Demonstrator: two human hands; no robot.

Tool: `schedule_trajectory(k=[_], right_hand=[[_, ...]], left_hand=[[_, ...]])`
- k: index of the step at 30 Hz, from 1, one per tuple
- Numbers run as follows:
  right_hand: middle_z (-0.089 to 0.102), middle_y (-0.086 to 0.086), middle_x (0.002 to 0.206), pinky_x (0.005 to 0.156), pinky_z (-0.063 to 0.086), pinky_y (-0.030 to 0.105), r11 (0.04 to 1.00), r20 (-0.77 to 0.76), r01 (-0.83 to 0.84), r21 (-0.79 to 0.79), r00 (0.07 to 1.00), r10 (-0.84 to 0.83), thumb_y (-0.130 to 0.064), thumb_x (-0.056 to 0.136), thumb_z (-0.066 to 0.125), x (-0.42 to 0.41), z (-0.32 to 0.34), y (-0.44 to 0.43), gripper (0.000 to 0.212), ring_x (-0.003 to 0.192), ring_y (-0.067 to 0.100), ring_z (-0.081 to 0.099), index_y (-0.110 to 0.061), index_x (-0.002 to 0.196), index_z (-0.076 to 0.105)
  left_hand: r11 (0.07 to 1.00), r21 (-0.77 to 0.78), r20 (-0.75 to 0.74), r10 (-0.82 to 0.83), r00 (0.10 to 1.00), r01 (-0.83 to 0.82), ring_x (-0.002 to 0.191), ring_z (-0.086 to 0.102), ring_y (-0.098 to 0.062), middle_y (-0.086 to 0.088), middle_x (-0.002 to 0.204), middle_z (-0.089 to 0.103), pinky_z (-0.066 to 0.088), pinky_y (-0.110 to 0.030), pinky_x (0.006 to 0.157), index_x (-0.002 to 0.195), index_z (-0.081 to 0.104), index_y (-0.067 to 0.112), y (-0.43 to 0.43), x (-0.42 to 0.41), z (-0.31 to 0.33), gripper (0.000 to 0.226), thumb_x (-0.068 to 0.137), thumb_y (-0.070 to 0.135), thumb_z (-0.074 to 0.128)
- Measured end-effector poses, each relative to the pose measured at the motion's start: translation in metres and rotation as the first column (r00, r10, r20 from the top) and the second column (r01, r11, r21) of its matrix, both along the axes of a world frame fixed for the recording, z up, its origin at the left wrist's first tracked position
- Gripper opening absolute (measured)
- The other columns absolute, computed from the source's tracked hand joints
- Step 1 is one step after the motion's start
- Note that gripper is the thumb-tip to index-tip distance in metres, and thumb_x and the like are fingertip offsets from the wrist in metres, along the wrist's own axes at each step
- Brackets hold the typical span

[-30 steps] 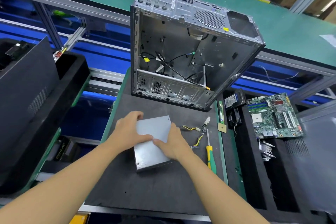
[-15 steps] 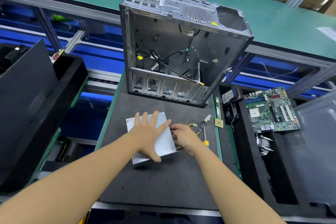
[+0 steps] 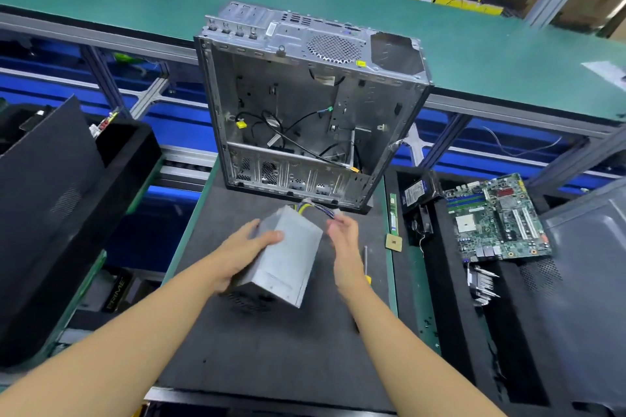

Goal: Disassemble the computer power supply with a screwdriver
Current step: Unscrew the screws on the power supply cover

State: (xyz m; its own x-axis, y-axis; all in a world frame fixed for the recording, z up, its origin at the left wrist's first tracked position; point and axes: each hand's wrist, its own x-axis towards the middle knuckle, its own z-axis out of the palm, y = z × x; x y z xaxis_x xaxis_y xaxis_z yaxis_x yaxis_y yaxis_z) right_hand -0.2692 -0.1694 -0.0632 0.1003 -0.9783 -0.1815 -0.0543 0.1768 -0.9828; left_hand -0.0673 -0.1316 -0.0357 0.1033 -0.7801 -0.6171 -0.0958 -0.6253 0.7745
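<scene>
Workshop desk (image 3: 271, 355) w/ a dark mat; the gutted PC case (image 3: 305, 105) stands at the back, so the power supply (image 3: 288, 257) is already out of it. Left grip (image 3: 244, 250) wraps the box's side & holds it tilted just above the mat; right grip (image 3: 343, 240) is loose-fingered by its cables (image 3: 316, 208), and can't tell through the blur if it pinches one. Screwdriver (image 3: 366, 259) lies untouched near the right wrist & the cover looks on, so opening the unit is prob. all still to do.
</scene>
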Motion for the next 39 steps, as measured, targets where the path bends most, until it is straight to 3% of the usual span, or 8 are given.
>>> schedule_trajectory(k=[3,7,11,14,19,23,34,39], right_hand=[[0.048,-0.008,0.144,0.117,0.029,0.038,0.918,0.001,-0.387,0.083,0.922,0.388,-0.072,0.075,0.060,-0.006,-0.006,0.007,0.074,0.138,0.008,0.040,-0.041,0.137,0.032],[0.020,-0.005,0.161,0.122,0.020,0.042,0.842,-0.055,-0.535,0.072,0.841,0.539,-0.061,0.069,0.074,0.007,0.010,0.016,0.111,0.148,0.011,0.022,-0.032,0.153,0.007],[0.001,-0.014,0.164,0.121,0.020,0.042,0.718,-0.182,-0.683,0.138,0.695,0.696,-0.035,0.059,0.084,0.008,0.028,0.010,0.131,0.151,0.009,0.008,-0.061,0.146,-0.011],[-0.022,-0.017,0.161,0.122,0.014,0.044,0.676,-0.361,-0.722,0.147,0.597,0.717,-0.044,0.054,0.090,0.008,0.032,0.012,0.138,0.150,0.006,-0.009,-0.068,0.140,-0.015],[0.005,-0.020,0.159,0.116,0.031,0.035,0.736,-0.258,-0.670,0.096,0.697,0.669,-0.036,0.062,0.088,0.013,0.031,0.017,0.132,0.147,0.008,0.022,-0.066,0.141,-0.014],[0.013,-0.018,0.155,0.118,0.030,0.044,0.767,-0.200,-0.640,0.043,0.747,0.635,-0.029,0.061,0.090,0.012,0.023,0.024,0.133,0.146,0.007,0.024,-0.060,0.147,-0.007],[0.015,-0.028,0.149,0.113,0.032,0.057,0.811,-0.303,-0.585,-0.017,0.776,0.553,-0.038,0.055,0.090,0.014,0.028,0.018,0.134,0.142,0.023,0.028,-0.066,0.143,-0.008],[0.009,-0.025,0.158,0.114,0.034,0.029,0.766,-0.256,-0.643,-0.006,0.742,0.620,-0.029,0.064,0.089,0.002,0.034,0.011,0.130,0.144,0.000,0.026,-0.058,0.149,-0.005]], left_hand=[[0.983,0.173,-0.292,0.103,0.951,-0.053,0.094,0.072,-0.026,-0.008,0.110,0.074,0.056,-0.036,0.082,0.123,0.066,0.021,0.008,0.003,0.001,0.069,0.073,0.068,0.065],[0.968,0.239,-0.385,0.163,0.908,-0.072,0.083,0.072,-0.031,-0.017,0.106,0.074,0.052,-0.041,0.084,0.091,0.081,0.018,0.016,0.006,-0.002,0.060,0.066,0.071,0.065],[0.950,0.288,-0.394,0.231,0.890,-0.120,0.092,0.071,-0.035,-0.019,0.109,0.072,0.053,-0.045,0.090,0.107,0.074,0.017,0.023,0.009,-0.008,0.070,0.066,0.073,0.065],[0.926,0.351,-0.414,0.289,0.863,-0.142,0.087,0.073,-0.036,-0.020,0.109,0.072,0.059,-0.041,0.071,0.109,0.071,0.015,0.025,0.009,-0.009,0.079,0.057,0.074,0.073],[0.908,0.401,-0.432,0.303,0.849,-0.120,0.082,0.072,-0.036,-0.021,0.111,0.071,0.059,-0.041,0.070,0.085,0.081,0.013,0.028,0.011,-0.013,0.075,0.048,0.078,0.077],[0.892,0.434,-0.397,0.315,0.862,-0.126,0.081,0.072,-0.037,-0.020,0.108,0.073,0.058,-0.042,0.071,0.079,0.081,0.014,0.028,0.009,-0.016,0.077,0.035,0.076,0.082],[0.893,0.420,-0.416,0.346,0.841,-0.159,0.096,0.070,-0.038,-0.019,0.113,0.071,0.056,-0.046,0.085,0.115,0.069,0.017,0.014,0.006,-0.001,0.097,0.039,0.075,0.080],[0.856,0.429,-0.381,0.461,0.801,-0.288,0.079,0.068,-0.032,-0.013,0.097,0.074,0.053,-0.039,0.072,0.089,0.072,0.016,0.013,0.021,-0.006,0.074,0.040,0.070,0.079]])
